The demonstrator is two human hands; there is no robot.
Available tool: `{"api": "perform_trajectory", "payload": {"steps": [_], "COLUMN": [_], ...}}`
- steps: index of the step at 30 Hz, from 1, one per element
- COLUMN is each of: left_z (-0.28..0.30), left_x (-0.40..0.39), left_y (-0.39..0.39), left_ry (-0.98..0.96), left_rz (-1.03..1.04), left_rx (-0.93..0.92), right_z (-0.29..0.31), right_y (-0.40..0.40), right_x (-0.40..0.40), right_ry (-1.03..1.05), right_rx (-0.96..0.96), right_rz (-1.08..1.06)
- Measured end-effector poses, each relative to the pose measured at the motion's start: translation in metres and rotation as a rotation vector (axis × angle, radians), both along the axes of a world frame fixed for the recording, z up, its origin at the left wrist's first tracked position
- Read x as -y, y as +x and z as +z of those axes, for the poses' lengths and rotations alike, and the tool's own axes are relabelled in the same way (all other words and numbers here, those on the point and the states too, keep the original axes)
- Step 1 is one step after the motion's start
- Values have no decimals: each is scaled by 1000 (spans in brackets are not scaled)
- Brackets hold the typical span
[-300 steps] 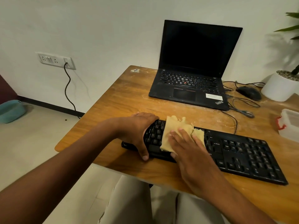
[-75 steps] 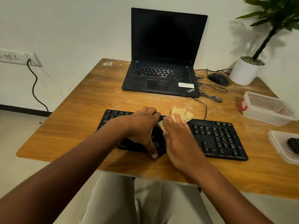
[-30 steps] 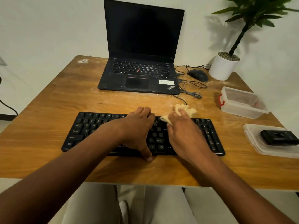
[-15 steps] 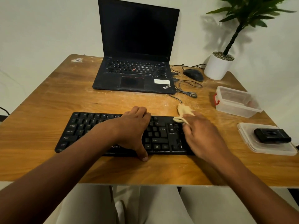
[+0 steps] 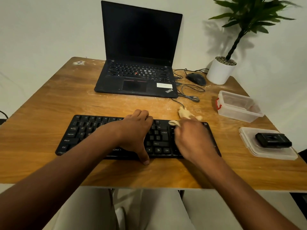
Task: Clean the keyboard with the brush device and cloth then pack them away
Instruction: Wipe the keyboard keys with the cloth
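The black keyboard [image 5: 106, 130] lies flat along the near side of the wooden counter [image 5: 49, 105], a long low slab of matte plastic keys; the left hand [image 5: 134, 135] is pressed down on its middle, fingers spread over the far rows and the thumb hooked over the near edge; the right hand [image 5: 192, 138] sits on the keyboard's right end, fingers closed on the cloth [image 5: 184, 113], a pale yellow, crumpled rag that bunches out past the knuckles and spills beyond the keyboard's far edge onto the wood; to the right, near the counter's edge, the brush device [image 5: 273, 140], a small black boxy block, rests on a clear plastic lid [image 5: 269, 153]; behind that stands an open clear plastic box [image 5: 239, 107] with a red clasp, rectangular and glossy; the counter itself is warm, grained wood with pale dusty smears; at the back, an open black laptop [image 5: 137, 77] with a dark screen, a black mouse [image 5: 196, 78] and loose looped cables [image 5: 189, 95] beside it, and a smooth white pot [image 5: 219, 73] holding a leafy green plant; plain white wall [image 5: 49, 27] behind it all.
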State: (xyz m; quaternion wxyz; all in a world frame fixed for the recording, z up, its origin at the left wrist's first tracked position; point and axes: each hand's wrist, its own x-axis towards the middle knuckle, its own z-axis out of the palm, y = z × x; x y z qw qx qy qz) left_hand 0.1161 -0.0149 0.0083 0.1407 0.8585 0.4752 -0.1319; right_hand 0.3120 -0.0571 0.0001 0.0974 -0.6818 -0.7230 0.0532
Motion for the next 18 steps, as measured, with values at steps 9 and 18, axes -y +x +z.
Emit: {"api": "perform_trajectory", "payload": {"steps": [9,18], "left_z": [-1,-2], "left_x": [0,-1], "left_y": [-1,-1], "left_ry": [4,6], "left_rz": [-3,5], "left_rx": [12,14], "right_z": [-5,-7], "right_y": [16,-26], "right_x": [-5,-3], "right_ry": [47,18], "right_rx": [-42,-155], "right_rz": [-80,91]}}
